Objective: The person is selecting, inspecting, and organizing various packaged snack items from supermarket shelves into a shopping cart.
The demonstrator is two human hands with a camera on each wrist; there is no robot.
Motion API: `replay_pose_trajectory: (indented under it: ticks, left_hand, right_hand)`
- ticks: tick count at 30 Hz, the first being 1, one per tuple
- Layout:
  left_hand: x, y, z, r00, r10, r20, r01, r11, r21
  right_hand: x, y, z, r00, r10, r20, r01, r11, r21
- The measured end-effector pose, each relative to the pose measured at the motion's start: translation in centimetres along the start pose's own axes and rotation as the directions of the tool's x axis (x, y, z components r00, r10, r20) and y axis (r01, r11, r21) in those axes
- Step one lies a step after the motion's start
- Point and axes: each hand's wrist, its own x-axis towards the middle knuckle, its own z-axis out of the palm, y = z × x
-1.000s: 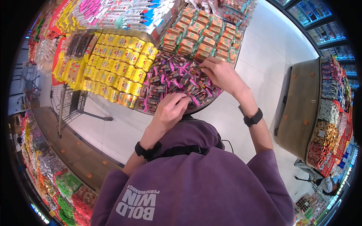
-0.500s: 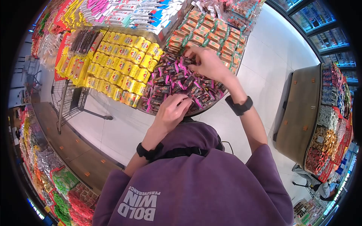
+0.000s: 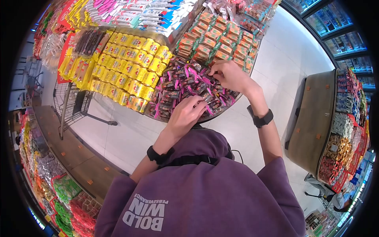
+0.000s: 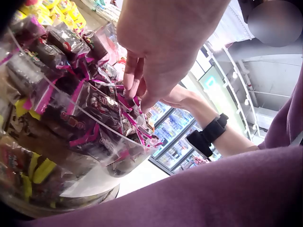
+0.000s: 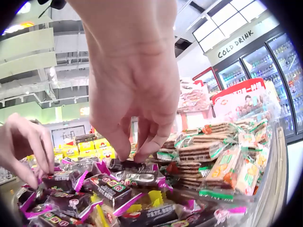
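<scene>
A heap of dark snack packets with pink ends [image 3: 183, 81] fills the rounded front of the display. On its right side my right hand [image 3: 233, 77] points down and pinches a dark packet [image 5: 135, 176] between thumb and fingertips. My left hand [image 3: 187, 114] is at the heap's near edge, its curled fingers and thumb on another dark packet [image 5: 61, 180]. In the left wrist view, the left fingers [image 4: 134, 78] reach down among the wrappers behind the clear rim [image 4: 78, 108]. Both wrists wear black bands.
Yellow-wrapped packs [image 3: 126, 69] stand in rows on the left. Orange and green wafer packs [image 3: 221, 37] lie behind the heap. A shopping cart [image 3: 71, 104] is at left, another display stand [image 3: 312, 122] at right, with drink coolers [image 5: 265, 61] beyond.
My right hand first went left over the heap, then came back right and lower onto the packets. The left hand has shifted slightly right along the near edge.
</scene>
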Motion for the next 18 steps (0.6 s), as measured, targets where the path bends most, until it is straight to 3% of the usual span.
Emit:
replay_pose_trajectory:
  ticks: [6, 10, 13, 18]
  left_hand:
    - [0.0, -0.2, 0.0, 1.000, -0.015, -0.018, 0.015, 1.000, -0.023]
    - [-0.7, 0.0, -0.4, 1.000, 0.026, -0.015, -0.026, 0.999, 0.020]
    - [-1.0, 0.0, -0.9, 0.997, 0.041, -0.060, -0.039, 0.999, 0.037]
    - [-1.6, 0.0, -1.6, 0.994, 0.010, -0.107, -0.001, 0.996, 0.087]
  right_hand:
    - [1.9, -1.9, -0.5, 0.974, -0.130, -0.185, 0.132, 0.991, 0.000]
    - [6.6, -2.5, 2.5, 0.971, -0.184, -0.151, 0.175, 0.982, -0.067]
    - [9.7, -2.8, 4.8, 1.000, -0.025, -0.019, 0.024, 0.997, -0.073]
    - [11.4, -1.4, 6.1, 0.992, -0.125, -0.004, 0.124, 0.990, -0.065]
